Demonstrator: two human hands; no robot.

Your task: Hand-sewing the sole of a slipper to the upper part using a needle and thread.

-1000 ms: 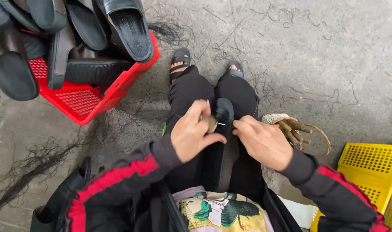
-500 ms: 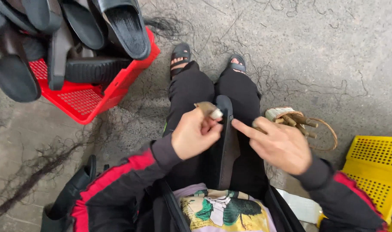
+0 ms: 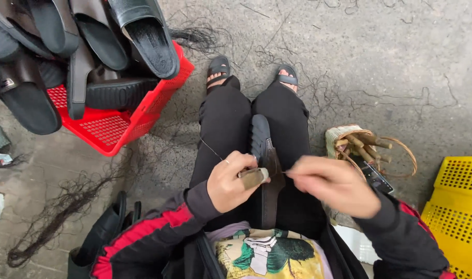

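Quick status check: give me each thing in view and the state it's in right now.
Left hand: closed on a tan wooden tool.
Right hand: pinching a thin thread, pulled taut.
Black sandal: lying on the lap, between the knees.
Red basket: piled with black sandals.
Small woven basket: on the ground, holding wooden sticks.
Yellow crate: on the ground, contents not visible.
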